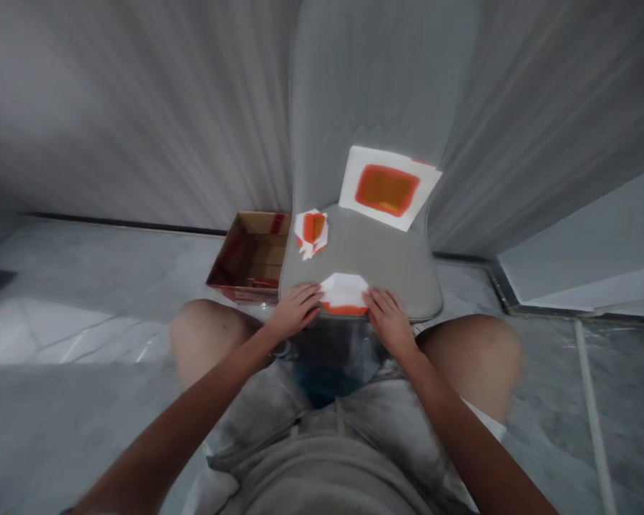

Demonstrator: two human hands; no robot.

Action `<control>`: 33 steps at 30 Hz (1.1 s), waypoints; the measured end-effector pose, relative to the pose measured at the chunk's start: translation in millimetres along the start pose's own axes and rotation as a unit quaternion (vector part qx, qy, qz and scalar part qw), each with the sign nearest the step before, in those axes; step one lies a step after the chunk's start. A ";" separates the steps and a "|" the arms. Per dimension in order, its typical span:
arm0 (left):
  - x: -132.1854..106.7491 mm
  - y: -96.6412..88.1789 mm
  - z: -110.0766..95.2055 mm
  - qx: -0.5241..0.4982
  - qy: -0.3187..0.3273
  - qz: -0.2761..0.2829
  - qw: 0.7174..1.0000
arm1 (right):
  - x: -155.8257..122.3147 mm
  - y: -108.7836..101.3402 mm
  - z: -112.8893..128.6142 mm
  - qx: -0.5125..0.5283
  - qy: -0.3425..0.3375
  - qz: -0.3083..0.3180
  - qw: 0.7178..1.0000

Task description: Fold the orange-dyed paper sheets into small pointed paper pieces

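A folded piece of paper [345, 290], white on top with an orange strip along its near side, is at the front edge of the grey chair seat [376, 261]. My left hand [296, 311] grips its left end, fingertips on top and thumb lower down. At the opposite end, my right hand [391, 318] holds the paper the same way. Farther back on the left of the seat lies a small folded paper figure [312, 232] in white and orange. A larger white sheet with an orange-brown square [387, 189] leans against the chair's backrest.
On the floor to the left of the chair stands an open cardboard box [252, 250], with some reddish pieces inside. A grey curtain [193, 114] hangs behind the chair. My bare knees flank the seat's front. A pale panel [595, 236] stands at the right.
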State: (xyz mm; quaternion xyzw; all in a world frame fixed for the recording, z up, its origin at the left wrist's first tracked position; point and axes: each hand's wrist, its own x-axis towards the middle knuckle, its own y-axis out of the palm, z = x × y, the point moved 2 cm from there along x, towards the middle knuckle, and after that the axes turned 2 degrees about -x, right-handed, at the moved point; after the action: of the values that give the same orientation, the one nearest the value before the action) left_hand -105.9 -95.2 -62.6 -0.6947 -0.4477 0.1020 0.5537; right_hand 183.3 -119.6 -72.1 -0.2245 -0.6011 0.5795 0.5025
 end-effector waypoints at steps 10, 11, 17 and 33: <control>0.3 7.1 8.1 -0.053 -0.025 -0.013 0.998 | 0.6 2.0 -15.7 0.085 0.020 0.006 0.996; 1.9 7.4 10.2 -0.059 -0.027 -0.016 0.998 | 0.1 0.9 -16.3 0.091 0.015 0.005 0.996; 14.5 5.9 16.7 -0.094 -0.044 -0.046 0.994 | -2.6 -6.3 -17.1 0.122 0.025 -0.029 0.992; 35.0 14.6 -3.0 0.009 -0.153 -0.086 0.984 | 27.7 22.5 -16.5 0.128 0.227 -0.130 0.957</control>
State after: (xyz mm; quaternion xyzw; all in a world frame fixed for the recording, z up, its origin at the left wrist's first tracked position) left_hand -76.3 -71.3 -61.7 -0.6250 -0.5841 0.1629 0.4916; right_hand 179.6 -83.1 -86.3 -0.2037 -0.4164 0.5151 0.7210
